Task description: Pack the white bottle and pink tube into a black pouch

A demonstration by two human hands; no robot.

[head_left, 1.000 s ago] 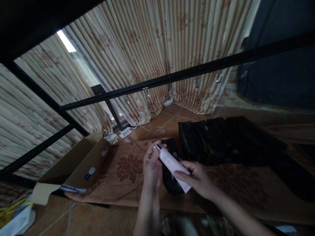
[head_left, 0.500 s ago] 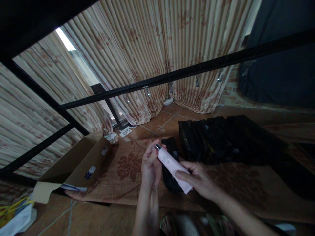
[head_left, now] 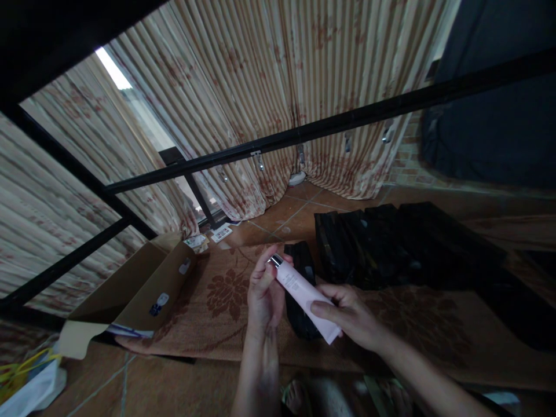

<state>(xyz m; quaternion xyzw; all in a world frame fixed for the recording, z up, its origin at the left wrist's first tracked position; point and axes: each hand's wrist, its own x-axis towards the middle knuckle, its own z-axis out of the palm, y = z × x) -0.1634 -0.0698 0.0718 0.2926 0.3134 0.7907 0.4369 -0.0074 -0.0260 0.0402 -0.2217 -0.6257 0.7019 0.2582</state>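
Observation:
A pale pink squeeze tube (head_left: pixel 302 292) with a shiny silver cap lies slantwise between my two hands, cap end up and to the left. The fingers of my left hand (head_left: pixel 264 289) are closed around the cap end. Lower down, my right hand (head_left: pixel 347 313) grips the flat crimped end, thumb on top. Small print shows on the tube but is too fine to read. Right behind the tube, a black wrapped package (head_left: pixel 299 324) lies on the patterned brown mat (head_left: pixel 208 330), partly covered by the tube and hands.
Several black packages (head_left: pixel 360 249) lie in a row at the right. An opened cardboard box (head_left: pixel 147 289) stands at the left end of the mat. A black metal rail (head_left: pixel 299 136) crosses in front of striped curtains (head_left: pixel 260 69). Paper labels (head_left: pixel 221 233) lie on the tiled floor.
The tube has tilted and turned slightly in my hands, its cap end shifting a little left. Both hands keep their hold, and the surroundings look the same.

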